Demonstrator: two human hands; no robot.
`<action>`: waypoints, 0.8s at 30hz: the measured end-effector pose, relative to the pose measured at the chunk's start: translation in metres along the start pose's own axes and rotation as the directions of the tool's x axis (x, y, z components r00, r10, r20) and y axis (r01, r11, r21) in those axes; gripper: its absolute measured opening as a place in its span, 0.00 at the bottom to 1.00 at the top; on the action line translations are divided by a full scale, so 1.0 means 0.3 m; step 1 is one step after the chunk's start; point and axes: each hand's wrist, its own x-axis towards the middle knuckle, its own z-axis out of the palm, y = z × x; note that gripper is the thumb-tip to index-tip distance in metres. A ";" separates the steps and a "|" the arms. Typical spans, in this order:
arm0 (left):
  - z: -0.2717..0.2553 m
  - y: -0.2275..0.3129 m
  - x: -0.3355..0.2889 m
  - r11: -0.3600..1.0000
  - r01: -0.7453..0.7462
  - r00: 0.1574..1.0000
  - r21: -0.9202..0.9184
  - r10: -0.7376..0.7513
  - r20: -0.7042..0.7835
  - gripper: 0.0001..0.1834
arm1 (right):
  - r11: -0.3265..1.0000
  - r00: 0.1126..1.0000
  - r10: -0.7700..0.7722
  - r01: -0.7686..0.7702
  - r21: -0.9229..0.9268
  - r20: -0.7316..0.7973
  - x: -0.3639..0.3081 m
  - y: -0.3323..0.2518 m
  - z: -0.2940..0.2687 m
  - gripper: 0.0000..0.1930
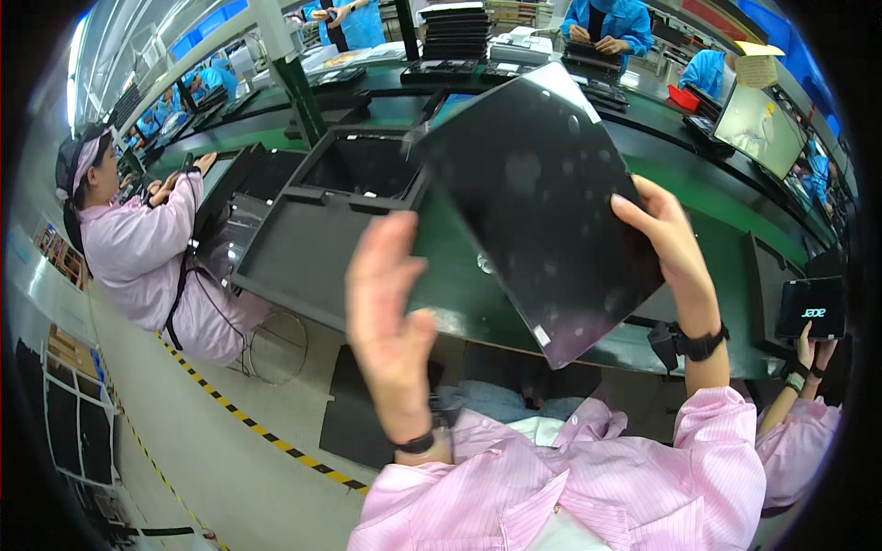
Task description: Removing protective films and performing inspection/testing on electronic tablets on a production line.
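A large black flat panel (537, 202), like a display screen with a glossy, spotted surface, is held up tilted above the green bench. My right hand (666, 234) grips it by its right edge, thumb on the front face and the other fingers behind. White strips show at its top corner and near its lower corner. My left hand (386, 321) is raised to the left of the panel, apart from it, fingers stretched out and slightly blurred, with nothing in it. Black bands circle both my wrists.
A black foam tray (308, 246) and a deeper black box (363, 165) lie on the bench (450, 285) to the left. A green post (299, 101) rises behind. Co-workers sit at left and at right, one holding a black panel (811, 309). Stacked black trays (457, 35) stand at the far side.
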 end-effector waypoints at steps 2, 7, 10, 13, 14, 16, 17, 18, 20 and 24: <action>-0.044 0.085 0.055 0.996 -0.057 0.991 0.068 0.064 -0.115 0.57 | 0.956 0.993 -0.110 0.117 -0.270 0.042 -0.091 -0.087 -0.047 0.09; 0.021 0.060 0.058 0.997 0.056 0.918 -0.052 -0.031 0.395 0.54 | 0.613 0.847 -0.378 0.531 -0.585 0.373 -0.228 -0.099 -0.042 0.12; 0.045 0.055 0.019 0.967 0.248 0.780 -0.057 -0.164 0.604 0.13 | 0.391 0.794 -0.420 0.595 -0.702 0.439 -0.257 -0.129 -0.041 0.14; 0.104 0.035 -0.028 0.978 0.192 0.934 -0.083 -0.157 0.322 0.09 | 0.171 0.645 -0.673 0.611 -0.773 0.361 -0.213 -0.114 -0.045 0.20; 0.124 0.043 -0.044 0.967 0.237 0.954 -0.094 -0.213 0.212 0.09 | 0.105 0.647 -0.701 0.508 -0.855 0.299 -0.217 -0.102 -0.044 0.25; 0.170 0.031 -0.061 0.941 0.249 0.968 -0.229 -0.251 0.018 0.10 | 0.210 0.510 -0.860 0.339 -0.917 -0.009 -0.236 -0.046 -0.075 0.38; 0.198 0.024 -0.070 0.914 0.242 0.954 -0.324 -0.286 -0.095 0.10 | 0.423 0.373 -0.879 0.323 -0.846 -0.297 -0.240 0.020 -0.061 0.42; 0.212 0.010 -0.084 0.878 0.253 0.930 -0.406 -0.337 -0.149 0.10 | 0.697 0.390 -0.717 0.395 -0.598 -0.578 -0.256 0.102 -0.075 0.43; 0.298 0.015 -0.094 0.861 0.253 0.917 -0.441 -0.359 -0.174 0.10 | 0.803 0.675 -0.389 0.582 0.127 -0.627 -0.269 0.261 -0.077 0.43; 0.275 0.001 -0.135 0.626 0.642 0.762 -0.443 -0.588 0.273 0.12 | 0.740 0.792 0.048 0.382 0.554 -0.609 -0.268 0.326 0.001 0.30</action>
